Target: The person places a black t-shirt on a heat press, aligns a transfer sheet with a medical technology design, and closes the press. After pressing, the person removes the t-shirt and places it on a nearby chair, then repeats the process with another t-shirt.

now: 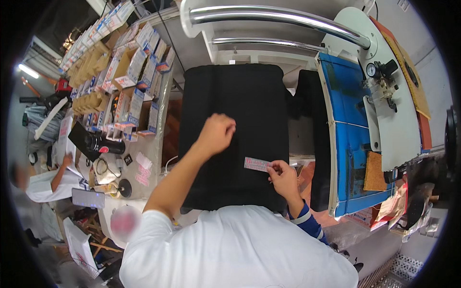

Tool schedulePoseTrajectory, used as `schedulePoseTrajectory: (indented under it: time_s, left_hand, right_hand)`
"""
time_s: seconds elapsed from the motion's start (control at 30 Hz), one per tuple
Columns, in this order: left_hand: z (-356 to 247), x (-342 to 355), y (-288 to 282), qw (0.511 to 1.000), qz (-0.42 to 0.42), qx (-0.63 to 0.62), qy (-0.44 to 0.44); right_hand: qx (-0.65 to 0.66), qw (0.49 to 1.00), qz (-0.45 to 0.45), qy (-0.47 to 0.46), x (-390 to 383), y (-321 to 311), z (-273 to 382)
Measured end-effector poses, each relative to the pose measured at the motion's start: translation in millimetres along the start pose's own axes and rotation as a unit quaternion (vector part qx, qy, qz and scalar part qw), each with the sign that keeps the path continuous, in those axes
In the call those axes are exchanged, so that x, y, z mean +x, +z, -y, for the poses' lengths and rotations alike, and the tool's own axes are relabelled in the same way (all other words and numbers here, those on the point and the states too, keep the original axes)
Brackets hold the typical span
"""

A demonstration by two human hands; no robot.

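Observation:
A black cloth (232, 91) covers the flat board before me. My left hand (220, 129) is over its middle, fingers curled together; whatever they hold, if anything, is too small to make out. Lower right of it, my right hand (283, 177) pinches the right end of a small, pale rectangular transfer sheet (256, 163) with red lettering, held over the cloth. A blue sleeve with pale bands shows on my right arm.
Stacked open cartons (122, 110) crowd the left table, with a black bottle (105, 144). A co-worker (55, 185) is at far left. A press with chrome bars (278, 24), a blue padded board (350, 158) and a pressure gauge (371, 69) stand above and right.

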State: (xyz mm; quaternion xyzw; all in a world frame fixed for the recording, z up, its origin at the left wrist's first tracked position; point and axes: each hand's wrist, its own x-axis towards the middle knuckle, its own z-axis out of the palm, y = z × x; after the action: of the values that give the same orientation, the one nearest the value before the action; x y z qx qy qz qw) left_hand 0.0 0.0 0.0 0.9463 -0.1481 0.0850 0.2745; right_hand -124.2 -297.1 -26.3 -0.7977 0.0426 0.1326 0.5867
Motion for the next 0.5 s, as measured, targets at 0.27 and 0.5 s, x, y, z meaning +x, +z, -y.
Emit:
schedulePoseTrajectory:
  time_s: [0.27, 0.5]
  left_hand:
    - [85.5, 166.6, 54.5, 0.992, -0.072, 0.098, 0.024]
    - [73.9, 229.2, 57.5, 0.965, 0.186, 0.165, -0.083]
  right_hand:
    - [-0.039, 0.999, -0.016, 0.0, 44.4, -0.2, 5.9]
    - [0.108, 0.988, 0.007, 0.108, 76.0, -25.4, 27.6]
